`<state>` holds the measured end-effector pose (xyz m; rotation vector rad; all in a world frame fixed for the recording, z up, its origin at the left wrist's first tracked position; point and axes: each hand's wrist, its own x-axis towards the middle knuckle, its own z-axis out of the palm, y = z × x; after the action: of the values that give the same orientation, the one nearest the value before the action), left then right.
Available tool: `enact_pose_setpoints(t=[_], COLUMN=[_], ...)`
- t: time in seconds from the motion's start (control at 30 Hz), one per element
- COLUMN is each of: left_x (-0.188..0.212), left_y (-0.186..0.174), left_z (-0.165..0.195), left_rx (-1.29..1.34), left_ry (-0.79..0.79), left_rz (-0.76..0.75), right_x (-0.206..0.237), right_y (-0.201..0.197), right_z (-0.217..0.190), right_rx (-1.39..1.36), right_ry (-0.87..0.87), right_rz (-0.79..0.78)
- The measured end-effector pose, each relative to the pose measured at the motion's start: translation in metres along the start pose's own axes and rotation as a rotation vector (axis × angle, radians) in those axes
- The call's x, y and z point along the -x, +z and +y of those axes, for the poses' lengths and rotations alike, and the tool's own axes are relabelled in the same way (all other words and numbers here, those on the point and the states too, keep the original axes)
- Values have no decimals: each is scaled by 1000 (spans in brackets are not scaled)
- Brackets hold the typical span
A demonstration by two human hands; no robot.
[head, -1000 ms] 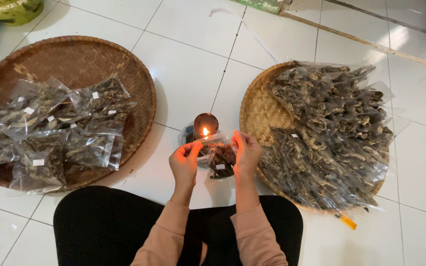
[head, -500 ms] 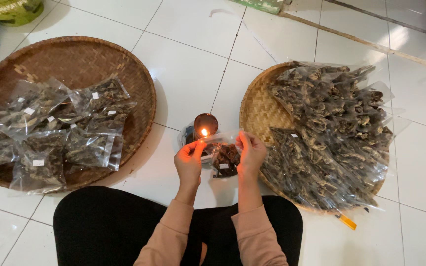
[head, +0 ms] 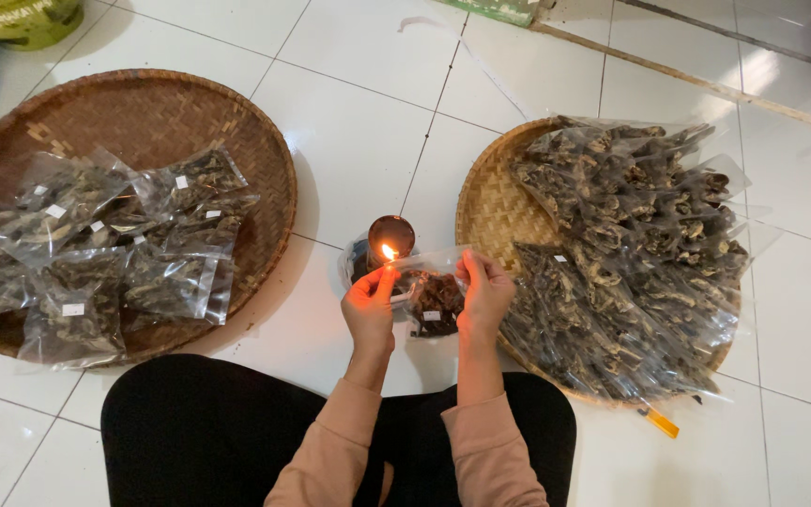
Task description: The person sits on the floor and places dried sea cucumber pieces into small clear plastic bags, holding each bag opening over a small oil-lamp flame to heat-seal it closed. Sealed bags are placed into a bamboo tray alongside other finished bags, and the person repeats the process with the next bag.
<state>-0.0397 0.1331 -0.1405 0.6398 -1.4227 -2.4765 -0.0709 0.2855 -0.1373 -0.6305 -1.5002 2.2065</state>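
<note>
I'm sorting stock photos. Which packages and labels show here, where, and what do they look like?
Held bag: clear plastic, dark dried contents, between left hand and right hand, by the flame.
Left tray bags: clear, flat, small white labels.
Right tray bags: clear, heaped, dark contents.

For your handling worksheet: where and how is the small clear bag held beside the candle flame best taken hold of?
Pinch the small clear bag at its two upper corners, one from each side, as the left hand and right hand do. Its top edge is flat empty film, the dark contents sag below, and the candle flame burns at the left corner, so keep fingers back from it.
</note>
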Motion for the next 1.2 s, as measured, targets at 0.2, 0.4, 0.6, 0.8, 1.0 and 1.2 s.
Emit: enact_pose_setpoints(t=[0.2,0.4,0.6,0.8,1.0,1.2], left_x=[2,4,6,6,7,4], left_y=[1,4,9,12,10,2], left_z=[-1,-1,-2,-3,-2,0], left_rx=[-11,-9,-13,1,4,20], left_ry=[9,-11,-19,-25,-29,-22], left_rz=[10,22,24,26,36,47], right_x=[3,3,1,0,2,5], right_y=[1,0,-3,-4,-2,4], right_z=[-8,-12,-12,-13,-14,-8], right_rx=[9,-11,-4,-30,-29,-14], right_ry=[6,16,21,-2,3,-32], right_rz=[15,27,40,20,26,-35])
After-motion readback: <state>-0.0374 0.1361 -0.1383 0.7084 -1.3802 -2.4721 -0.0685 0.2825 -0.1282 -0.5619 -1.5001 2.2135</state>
